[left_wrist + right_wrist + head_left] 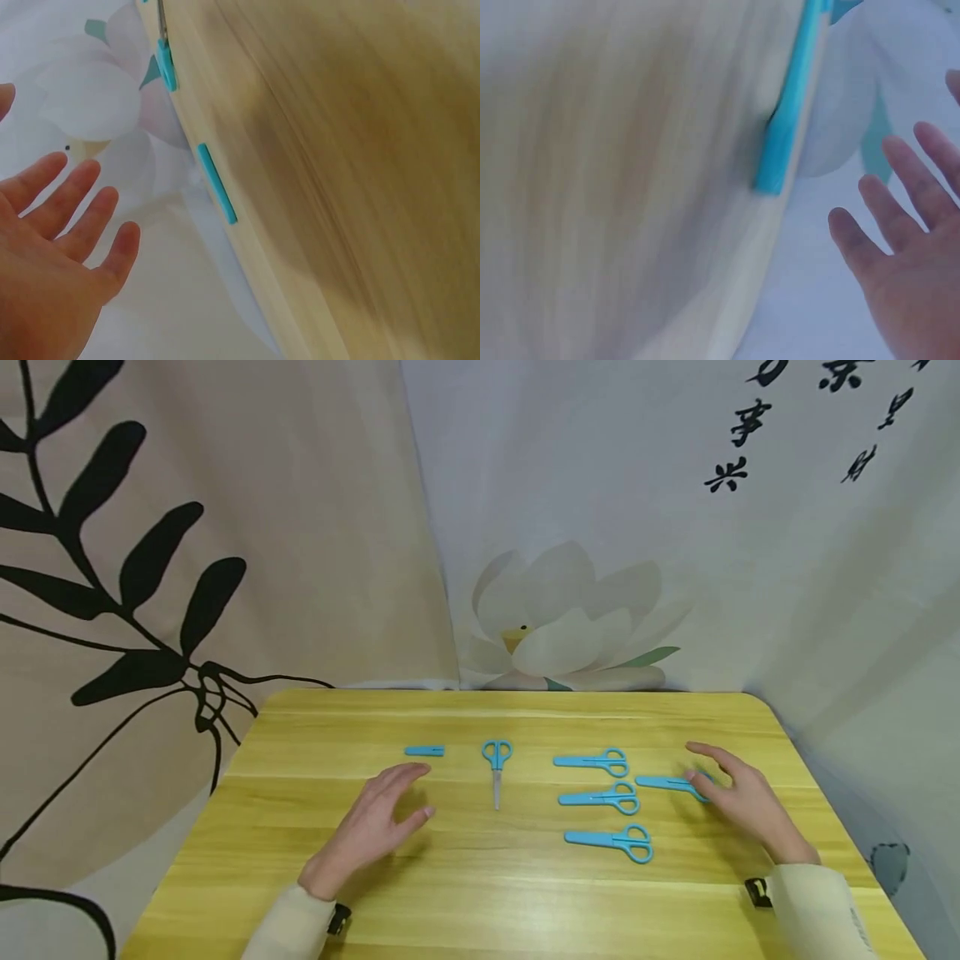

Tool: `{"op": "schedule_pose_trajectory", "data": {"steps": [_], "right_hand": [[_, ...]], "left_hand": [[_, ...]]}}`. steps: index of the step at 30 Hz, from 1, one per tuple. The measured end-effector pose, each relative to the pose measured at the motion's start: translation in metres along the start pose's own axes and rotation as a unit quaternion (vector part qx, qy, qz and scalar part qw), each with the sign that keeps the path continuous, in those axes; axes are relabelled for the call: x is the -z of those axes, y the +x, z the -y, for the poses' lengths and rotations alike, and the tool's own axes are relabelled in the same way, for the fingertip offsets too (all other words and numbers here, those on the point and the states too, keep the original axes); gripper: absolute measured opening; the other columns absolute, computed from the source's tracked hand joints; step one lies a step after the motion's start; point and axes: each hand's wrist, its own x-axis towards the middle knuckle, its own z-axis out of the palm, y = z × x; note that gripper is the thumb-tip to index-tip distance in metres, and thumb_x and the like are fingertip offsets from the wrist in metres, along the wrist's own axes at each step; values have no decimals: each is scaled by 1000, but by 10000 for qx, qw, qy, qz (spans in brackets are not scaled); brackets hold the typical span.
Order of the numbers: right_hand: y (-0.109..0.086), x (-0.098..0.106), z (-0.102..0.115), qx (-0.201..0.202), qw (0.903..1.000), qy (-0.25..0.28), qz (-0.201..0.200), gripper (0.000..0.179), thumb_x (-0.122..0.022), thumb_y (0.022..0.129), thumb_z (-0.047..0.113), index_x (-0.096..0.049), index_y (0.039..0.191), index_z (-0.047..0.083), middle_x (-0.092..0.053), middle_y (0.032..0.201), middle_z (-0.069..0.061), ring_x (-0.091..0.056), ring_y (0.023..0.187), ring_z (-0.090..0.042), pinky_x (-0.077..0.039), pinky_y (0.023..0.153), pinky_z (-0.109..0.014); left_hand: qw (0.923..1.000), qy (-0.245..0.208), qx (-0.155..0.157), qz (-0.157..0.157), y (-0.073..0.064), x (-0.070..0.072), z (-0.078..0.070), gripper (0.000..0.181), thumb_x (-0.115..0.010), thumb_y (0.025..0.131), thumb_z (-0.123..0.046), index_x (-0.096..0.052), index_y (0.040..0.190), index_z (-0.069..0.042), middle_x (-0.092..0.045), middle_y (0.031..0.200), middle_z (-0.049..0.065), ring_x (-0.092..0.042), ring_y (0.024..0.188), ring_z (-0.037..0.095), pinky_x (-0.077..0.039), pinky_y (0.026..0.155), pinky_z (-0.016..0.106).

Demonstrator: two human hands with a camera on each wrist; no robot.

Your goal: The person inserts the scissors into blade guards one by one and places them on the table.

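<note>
My left hand point(372, 820) hovers over the table, fingers extended and holding nothing. Beyond its fingertips lies a loose blue blade cover point(424, 751), also seen in the left wrist view as a thin blue strip point(217, 184). To the right, scissors point(497, 768) with blue handles lie with bare blades towards me. My right hand point(750, 802), fingers spread in the right wrist view, is at a pair of covered blue scissors point(663, 783). The hand partly hides their handles in the head view; whether it touches them I cannot tell.
Three more covered scissors lie in a column: a far pair point(588, 762), a middle pair point(596, 798) and a near pair point(607, 840). The wooden table point(480, 902) ends at a printed curtain point(337, 527) behind.
</note>
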Motion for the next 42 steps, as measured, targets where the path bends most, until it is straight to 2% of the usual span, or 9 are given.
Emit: {"op": "schedule_pose_trajectory", "data": {"steps": [7, 12, 16, 20, 25, 31, 35, 42], "right_hand": [[-9, -14, 36, 638, 9971, 234, -346, 51, -65, 104, 30, -53, 151, 14, -47, 157, -18, -39, 142, -51, -36, 103, -72], [-7, -33, 61, 1025, 9938, 282, -331, 51, -67, 103, 26, -53, 151, 14, -49, 155, -17, -43, 141, -48, -38, 105, -70], [-3, -54, 76, 1465, 9883, 331, -280, 50, -69, 101, 20, -55, 149, 11, -50, 154, -16, -46, 140, -45, -41, 105, -67], [0, -78, 91, 1730, 9839, 460, -19, 50, -70, 101, 22, -56, 148, 12, -51, 154, -15, -45, 142, -42, -42, 106, -66], [5, -105, 115, 1824, 9809, 551, 400, 48, -69, 102, 27, -58, 146, 13, -52, 154, -10, -45, 144, -35, -43, 108, -64], [14, -130, 143, 2156, 9727, 613, 608, 46, -69, 101, 29, -60, 143, 13, -56, 151, -9, -44, 146, -32, -42, 111, -60], [23, -146, 157, 2093, 9734, 592, 727, 47, -66, 103, 33, -60, 143, 10, -55, 151, -11, -43, 146, -31, -39, 114, -58], [43, -168, 177, 1399, 9829, 647, 1010, 49, -63, 105, 35, -56, 148, 11, -52, 154, -9, -39, 149, -29, -35, 119, -53]], "left_hand": [[9997, -46, -252, -40, 13, -1, 8, 59, -76, 96, -30, -56, 146, -4, -56, 148, 15, -51, 136, 41, -40, 110, 64], [9992, -148, -359, 100, 25, -6, 16, 57, -73, 98, -31, -56, 146, -6, -56, 148, 13, -51, 137, 38, -40, 111, 63], [9992, -136, -310, 228, 34, -10, 21, 57, -73, 98, -32, -55, 146, -5, -56, 147, 14, -53, 135, 38, -41, 110, 62], [9992, -15, -130, 373, 38, -12, 26, 60, -71, 99, -36, -53, 148, -5, -54, 150, 16, -51, 136, 39, -39, 112, 62], [9980, 27, 55, 629, 40, -14, 31, 65, -68, 100, -40, -50, 151, -2, -48, 154, 21, -47, 140, 42, -35, 114, 66], [9958, 54, 148, 900, 43, -14, 35, 69, -65, 102, -42, -46, 152, 1, -43, 158, 23, -43, 143, 44, -34, 115, 65], [9956, 34, 182, 924, 44, -15, 37, 69, -66, 101, -41, -46, 152, 1, -42, 158, 25, -43, 142, 45, -37, 115, 61], [9956, -73, 222, 904, 43, -18, 42, 66, -67, 101, -39, -48, 151, 0, -42, 158, 24, -42, 143, 45, -36, 115, 60]]}}
